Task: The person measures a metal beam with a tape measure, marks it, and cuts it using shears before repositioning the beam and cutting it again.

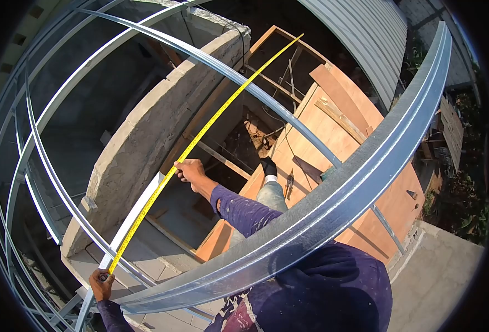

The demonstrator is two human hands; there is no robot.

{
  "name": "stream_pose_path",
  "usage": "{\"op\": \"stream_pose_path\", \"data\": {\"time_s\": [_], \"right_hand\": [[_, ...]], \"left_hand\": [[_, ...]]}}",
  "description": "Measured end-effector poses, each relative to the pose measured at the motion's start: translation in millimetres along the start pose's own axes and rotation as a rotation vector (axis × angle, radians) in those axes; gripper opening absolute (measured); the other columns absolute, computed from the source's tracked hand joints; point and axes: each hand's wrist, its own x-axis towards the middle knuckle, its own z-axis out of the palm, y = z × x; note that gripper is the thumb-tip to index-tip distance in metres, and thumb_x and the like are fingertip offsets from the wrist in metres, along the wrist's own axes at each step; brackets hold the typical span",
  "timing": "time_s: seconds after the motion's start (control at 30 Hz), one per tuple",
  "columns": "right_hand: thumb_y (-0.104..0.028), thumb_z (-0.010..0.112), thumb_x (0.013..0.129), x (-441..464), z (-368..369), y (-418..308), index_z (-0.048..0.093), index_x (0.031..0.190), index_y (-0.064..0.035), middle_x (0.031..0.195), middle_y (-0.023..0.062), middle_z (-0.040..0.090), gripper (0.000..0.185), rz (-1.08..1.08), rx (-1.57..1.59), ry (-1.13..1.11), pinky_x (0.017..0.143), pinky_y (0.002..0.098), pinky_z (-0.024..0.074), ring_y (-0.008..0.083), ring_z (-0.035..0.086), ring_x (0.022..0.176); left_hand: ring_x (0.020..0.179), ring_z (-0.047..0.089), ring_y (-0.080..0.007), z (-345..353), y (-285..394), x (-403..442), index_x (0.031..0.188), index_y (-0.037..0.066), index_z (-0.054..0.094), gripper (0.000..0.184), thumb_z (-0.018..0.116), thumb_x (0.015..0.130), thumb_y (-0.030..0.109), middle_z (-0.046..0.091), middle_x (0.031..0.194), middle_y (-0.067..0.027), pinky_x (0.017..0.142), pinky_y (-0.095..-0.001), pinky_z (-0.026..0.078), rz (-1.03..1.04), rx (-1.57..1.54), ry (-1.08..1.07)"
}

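Observation:
A yellow tape measure blade point(211, 123) runs in a long diagonal from the lower left to the upper middle, its far end sticking out over the gap. My left hand point(102, 284) is closed around the tape measure at the blade's lower end; the fingers mostly hide its case. Higher up, my right hand point(191, 172) pinches the blade between thumb and fingers. Under the blade's lower part lies a pale metal channel point(135, 217), its upper end just below my right hand. Whether that hand also touches the channel, I cannot tell.
A wide galvanized beam point(310, 218) crosses in front of my body. Thinner metal bars point(200, 54) form a frame at left and above. A rough concrete wall point(139, 124) stands beyond. My foot point(267, 166) is by plywood sheets point(305, 146) bearing pliers point(289, 183). An opening drops below.

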Motion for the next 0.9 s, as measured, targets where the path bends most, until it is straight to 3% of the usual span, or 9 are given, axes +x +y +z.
{"op": "stream_pose_path", "data": {"time_s": [0.17,0.5,0.6,0.9], "right_hand": [[-0.017,0.070,0.092,20,-18,-15,0.065,0.084,-0.0059,0.072,0.0006,0.062,0.015,-0.006,0.050,0.080,0.049,0.0217,0.0453,0.0067,0.056,0.058],[-0.021,0.069,0.093,32,-37,-21,0.065,0.085,-0.0085,0.073,-0.0017,0.060,0.016,-0.029,0.060,0.248,0.049,0.0206,0.0459,0.0055,0.056,0.058],[-0.027,0.069,0.093,14,-27,-2,0.065,0.086,-0.0098,0.077,-0.0022,0.061,0.019,0.010,-0.002,0.037,0.052,0.0216,0.0477,0.0057,0.057,0.062],[-0.027,0.069,0.093,-34,29,44,0.068,0.093,-0.0066,0.080,-0.0019,0.064,0.021,0.128,-0.101,-0.189,0.053,0.0217,0.0480,0.0052,0.057,0.065]], "left_hand": [[0.067,0.059,-0.0114,-24,-22,-19,0.084,-0.002,0.068,0.021,0.081,0.068,0.000,0.066,0.074,-0.0059,0.064,-0.0263,0.048,-0.250,-0.052,-0.088],[0.066,0.061,-0.0119,17,-27,-3,0.084,-0.005,0.069,0.019,0.080,0.068,-0.004,0.067,0.073,-0.0078,0.061,-0.0254,0.049,-0.199,-0.179,-0.089],[0.064,0.061,-0.0125,26,-23,3,0.084,-0.005,0.069,0.019,0.079,0.068,-0.004,0.067,0.073,-0.0086,0.061,-0.0254,0.050,-0.180,-0.137,-0.092],[0.062,0.057,-0.0118,53,15,30,0.082,-0.005,0.070,0.016,0.078,0.070,0.000,0.064,0.068,-0.0067,0.059,-0.0265,0.047,-0.106,-0.050,-0.083]]}}
